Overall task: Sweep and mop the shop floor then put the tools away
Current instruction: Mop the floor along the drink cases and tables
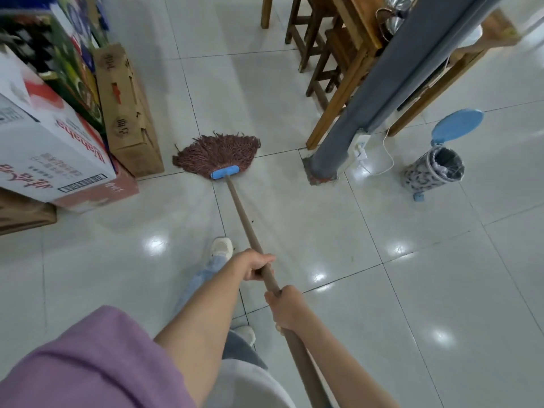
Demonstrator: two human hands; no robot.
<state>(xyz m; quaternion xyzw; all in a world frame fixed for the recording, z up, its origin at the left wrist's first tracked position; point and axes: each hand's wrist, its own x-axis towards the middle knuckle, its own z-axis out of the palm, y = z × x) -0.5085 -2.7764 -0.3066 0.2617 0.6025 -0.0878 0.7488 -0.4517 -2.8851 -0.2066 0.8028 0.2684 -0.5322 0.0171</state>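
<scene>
Plainly the mop, its soft strands splayed at frame centre, should drag limp behind a stiff pole, which the left hand and right hand clasp near the bottom.

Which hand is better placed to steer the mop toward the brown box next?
Left hand: it grips the mop handle nearer the mop head; the right hand grips farther back.

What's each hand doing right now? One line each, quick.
Left hand: fingers curled round the mop handle, the grip nearer the mop head.
Right hand: fingers curled round the same handle, nearer the person.
</scene>
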